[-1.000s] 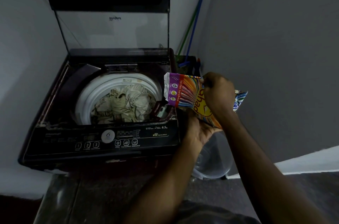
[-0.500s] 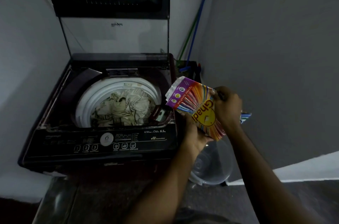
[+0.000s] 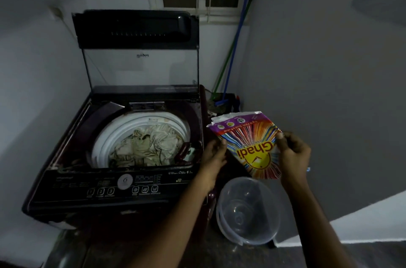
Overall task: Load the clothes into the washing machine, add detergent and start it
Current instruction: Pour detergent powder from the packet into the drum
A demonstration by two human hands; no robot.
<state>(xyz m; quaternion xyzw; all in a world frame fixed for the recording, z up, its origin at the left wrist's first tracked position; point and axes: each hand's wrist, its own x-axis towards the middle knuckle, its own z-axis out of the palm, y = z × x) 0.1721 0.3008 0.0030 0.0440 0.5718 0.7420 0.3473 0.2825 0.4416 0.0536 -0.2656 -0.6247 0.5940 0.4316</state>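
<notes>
Well, the detergent packet (image 3: 252,149) hangs in the gap between the washing machine (image 3: 140,182) and the side wall (image 3: 329,92), with its ragged top end pointing away. The left hand (image 3: 214,151) curls its fingers round the packet's left edge, and the right hand (image 3: 293,153) pinches the right edge. Clothes (image 3: 147,147) fill the drum under the raised lid (image 3: 140,65). A clear tub (image 3: 219,208) stands on the floor just below the packet.

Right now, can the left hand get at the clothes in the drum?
Probably yes: the lid stands open and the clothes lie uncovered, just left of the left hand. That hand grips the detergent packet edge, though, so it must let go first.
</notes>
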